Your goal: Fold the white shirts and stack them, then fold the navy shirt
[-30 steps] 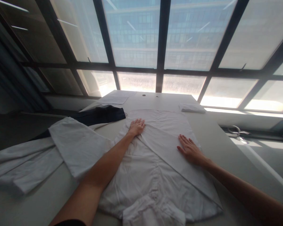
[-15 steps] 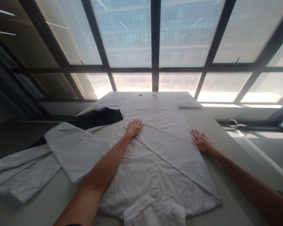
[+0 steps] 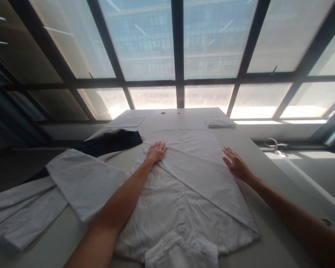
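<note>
The left hand (image 3: pixel 156 152) lies spread flat on the shirt (image 3: pixel 163 206), likely pinning its diagonal fold (image 3: pixel 203 182); the right hand (image 3: pixel 236 165), fingers extended, is at the shirt's right edge.

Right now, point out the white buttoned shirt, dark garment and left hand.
White shirt (image 3: pixel 182 208), head view: on its button placket.
Dark garment (image 3: pixel 111 143), head view: middle of its fabric.
Left hand (image 3: pixel 156 152), head view: back of the hand.
</note>
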Demonstrator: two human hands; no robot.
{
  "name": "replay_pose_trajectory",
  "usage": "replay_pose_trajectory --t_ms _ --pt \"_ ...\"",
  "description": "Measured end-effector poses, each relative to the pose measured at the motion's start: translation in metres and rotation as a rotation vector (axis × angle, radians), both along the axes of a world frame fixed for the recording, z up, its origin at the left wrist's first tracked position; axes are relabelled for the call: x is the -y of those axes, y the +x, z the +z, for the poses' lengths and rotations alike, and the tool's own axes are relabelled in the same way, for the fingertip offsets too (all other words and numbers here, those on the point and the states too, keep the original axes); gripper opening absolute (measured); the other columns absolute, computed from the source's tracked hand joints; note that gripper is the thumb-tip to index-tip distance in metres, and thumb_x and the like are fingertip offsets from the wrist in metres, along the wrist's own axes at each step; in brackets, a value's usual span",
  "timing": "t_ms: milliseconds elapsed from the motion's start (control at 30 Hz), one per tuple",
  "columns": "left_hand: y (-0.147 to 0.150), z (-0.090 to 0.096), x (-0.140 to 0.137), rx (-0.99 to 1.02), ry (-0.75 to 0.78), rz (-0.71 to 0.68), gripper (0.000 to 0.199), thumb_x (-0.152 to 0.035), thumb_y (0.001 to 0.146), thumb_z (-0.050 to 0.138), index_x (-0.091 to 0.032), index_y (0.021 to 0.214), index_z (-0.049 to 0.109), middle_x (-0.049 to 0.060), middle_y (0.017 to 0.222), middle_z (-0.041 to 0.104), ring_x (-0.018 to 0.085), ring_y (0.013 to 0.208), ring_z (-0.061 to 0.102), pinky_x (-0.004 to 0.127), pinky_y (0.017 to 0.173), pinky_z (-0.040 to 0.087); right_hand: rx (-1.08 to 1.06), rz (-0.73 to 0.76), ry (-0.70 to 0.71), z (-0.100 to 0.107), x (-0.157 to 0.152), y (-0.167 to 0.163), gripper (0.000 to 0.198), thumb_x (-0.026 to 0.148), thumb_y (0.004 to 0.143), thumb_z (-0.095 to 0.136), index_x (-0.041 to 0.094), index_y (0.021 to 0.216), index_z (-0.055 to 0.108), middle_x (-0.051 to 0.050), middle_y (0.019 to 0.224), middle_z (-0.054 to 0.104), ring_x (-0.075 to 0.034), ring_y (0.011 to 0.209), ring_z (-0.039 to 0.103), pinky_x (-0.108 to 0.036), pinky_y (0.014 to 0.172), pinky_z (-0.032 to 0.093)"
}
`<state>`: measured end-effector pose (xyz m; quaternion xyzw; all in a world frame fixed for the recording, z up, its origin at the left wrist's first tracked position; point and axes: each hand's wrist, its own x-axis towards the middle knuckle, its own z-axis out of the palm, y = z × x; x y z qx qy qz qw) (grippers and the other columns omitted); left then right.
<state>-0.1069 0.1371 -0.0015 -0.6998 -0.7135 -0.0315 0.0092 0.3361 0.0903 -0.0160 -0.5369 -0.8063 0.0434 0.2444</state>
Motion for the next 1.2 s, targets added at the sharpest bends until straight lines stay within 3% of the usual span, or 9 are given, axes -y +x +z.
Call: replay_pose_trajectory --t_ms 133,233,567,767,867,967,1100,1200 --pt "0.0 0.0 -0.001 0.004 -0.009 -0.001 0.056 -0.044 0.105 0.025 -0.024 0.156 0.037 0.007 0.164 0.028 0.028 0.151 0.024 0.05 0.121 0.021 0.131 0.401 -0.077 0.012 0.033 -0.032 0.057 0.044 0.104 0.035 0.025 0.158 0.033 -0.004 0.165 0.024 -0.023 0.153 0.016 -0.05 0.123 0.018" --pt "-0.001 -0.002 -0.003 0.004 -0.013 -0.007 0.056 -0.045 0.105 0.025 -0.024 0.156 0.036 0.007 0.164 0.028 0.028 0.151 0.024 0.049 0.121 0.02 0.224 0.558 -0.153 0.015 0.049 -0.039 0.058 0.046 0.104 0.037 0.027 0.159 0.029 -0.004 0.165 0.019 -0.023 0.153 0.014 -0.05 0.124 0.013" --pt "-0.005 -0.008 -0.012 -0.018 0.019 -0.018 0.056 -0.045 0.105 0.027 -0.023 0.156 0.037 0.007 0.164 0.029 0.027 0.15 0.025 0.047 0.12 0.021 0.204 0.758 -0.251 0.029 0.114 -0.013 0.064 0.048 0.102 0.047 0.033 0.159 0.022 -0.004 0.166 0.019 -0.024 0.153 0.015 -0.052 0.124 0.006" --pt "-0.004 -0.007 -0.013 -0.025 0.021 -0.026 0.057 -0.043 0.105 0.026 -0.021 0.155 0.038 0.009 0.163 0.031 0.029 0.15 0.027 0.049 0.12 0.022 0.216 0.798 -0.291 0.032 0.144 0.003 0.069 0.051 0.101 0.049 0.033 0.16 0.019 -0.005 0.167 0.016 -0.026 0.153 0.012 -0.054 0.123 -0.001" --pt "-0.006 -0.009 -0.016 -0.03 0.036 -0.025 0.056 -0.043 0.105 0.027 -0.022 0.155 0.038 0.009 0.163 0.031 0.029 0.149 0.028 0.048 0.12 0.022 0.215 0.794 -0.307 0.041 0.141 0.003 0.072 0.052 0.101 0.048 0.031 0.161 0.014 -0.006 0.167 0.014 -0.025 0.154 0.009 -0.053 0.124 0.001" --pt "-0.007 -0.011 -0.018 -0.033 0.045 -0.021 0.056 -0.043 0.105 0.027 -0.022 0.155 0.038 0.009 0.163 0.031 0.028 0.149 0.028 0.047 0.12 0.022 0.19 0.715 -0.22 0.054 0.121 -0.011 0.068 0.048 0.105 0.041 0.028 0.162 0.01 -0.007 0.167 0.011 -0.023 0.154 0.005 -0.051 0.124 0.002" --pt "-0.006 -0.01 -0.017 -0.034 0.035 -0.015 0.055 -0.043 0.105 0.027 -0.022 0.155 0.038 0.009 0.163 0.031 0.028 0.15 0.027 0.048 0.119 0.023 0.188 0.625 -0.074 0.06 0.077 -0.052 0.064 0.047 0.106 0.035 0.023 0.162 0.015 -0.009 0.168 0.01 -0.021 0.154 0.003 -0.051 0.124 0.002" --pt "-0.005 -0.008 -0.013 -0.045 0.013 -0.017 0.057 -0.043 0.105 0.026 -0.021 0.156 0.036 0.01 0.164 0.028 0.029 0.15 0.025 0.05 0.119 0.023 0.197 0.578 -0.083 0.049 0.047 -0.092 0.064 0.049 0.106 0.033 0.019 0.161 0.021 -0.011 0.167 0.011 -0.023 0.154 0.005 -0.053 0.124 0.007"
